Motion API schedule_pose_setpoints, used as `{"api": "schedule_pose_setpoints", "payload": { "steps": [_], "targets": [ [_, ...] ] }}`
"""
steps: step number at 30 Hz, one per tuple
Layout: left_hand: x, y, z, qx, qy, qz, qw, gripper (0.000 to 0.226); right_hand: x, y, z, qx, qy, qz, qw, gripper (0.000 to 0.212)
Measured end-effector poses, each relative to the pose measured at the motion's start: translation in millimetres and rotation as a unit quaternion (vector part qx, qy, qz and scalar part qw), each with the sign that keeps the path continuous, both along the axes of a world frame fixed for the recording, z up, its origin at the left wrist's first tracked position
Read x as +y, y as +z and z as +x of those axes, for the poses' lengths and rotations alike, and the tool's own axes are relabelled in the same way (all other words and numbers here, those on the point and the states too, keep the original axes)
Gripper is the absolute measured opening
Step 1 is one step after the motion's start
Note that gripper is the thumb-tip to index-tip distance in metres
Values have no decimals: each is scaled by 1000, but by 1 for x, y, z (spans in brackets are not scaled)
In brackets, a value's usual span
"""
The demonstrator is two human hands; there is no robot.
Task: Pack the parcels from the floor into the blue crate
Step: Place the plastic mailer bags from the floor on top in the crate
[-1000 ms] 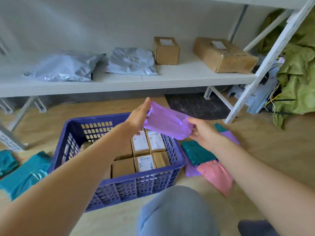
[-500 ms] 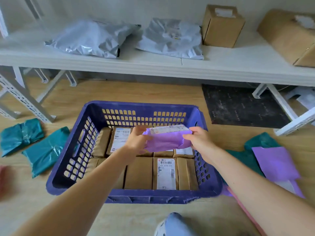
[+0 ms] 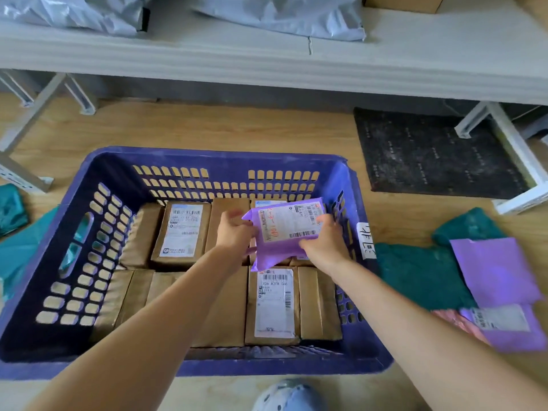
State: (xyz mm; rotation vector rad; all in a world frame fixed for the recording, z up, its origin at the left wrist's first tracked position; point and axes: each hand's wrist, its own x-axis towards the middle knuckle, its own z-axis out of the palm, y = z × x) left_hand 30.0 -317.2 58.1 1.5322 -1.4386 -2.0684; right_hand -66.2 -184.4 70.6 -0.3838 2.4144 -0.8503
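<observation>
Purple parcel (image 3: 277,238) (label up) sits low inside the blue crate (image 3: 207,157), above brown boxes (image 3: 181,232); we grip its edges, left hand (image 3: 235,235) and right hand (image 3: 321,243) both clamped on it.

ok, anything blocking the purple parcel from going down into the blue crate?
Nothing visible. The left hand and right hand hold the purple parcel inside the open-topped blue crate, over the brown boxes at its back right. The boxes cover the bottom, so it would likely land on them.
</observation>
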Motion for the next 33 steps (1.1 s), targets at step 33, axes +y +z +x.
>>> {"api": "schedule_pose_setpoints", "payload": {
  "steps": [33],
  "targets": [
    [32, -9, -23, -41, -270, -42, 961, 61, -1, 6, -11, 84, 117, 58, 988, 66]
  ]
}}
